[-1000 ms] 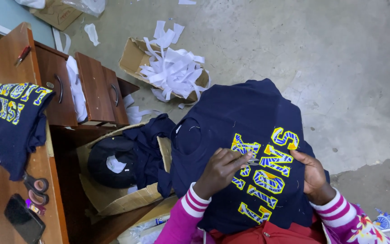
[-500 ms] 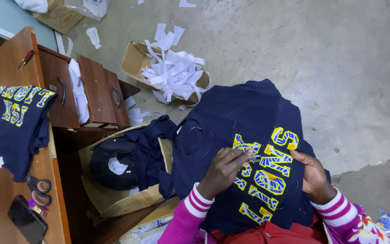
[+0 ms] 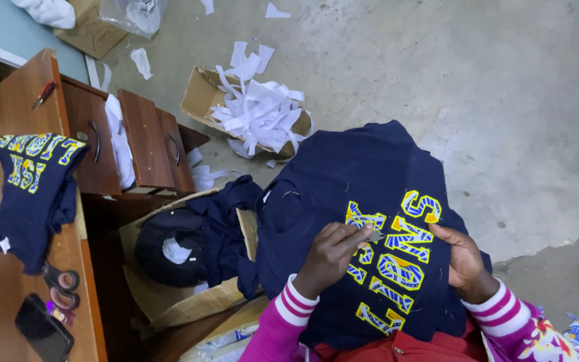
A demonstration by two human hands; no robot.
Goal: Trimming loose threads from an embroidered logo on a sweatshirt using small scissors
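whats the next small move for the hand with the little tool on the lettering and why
Probably a short pass with the small tool along the edge of the letter it already touches. The left hand pinches it with the tip on the yellow and blue lettering of the navy shirt, while the right hand presses the cloth flat just beside it, so that spot looks held ready.
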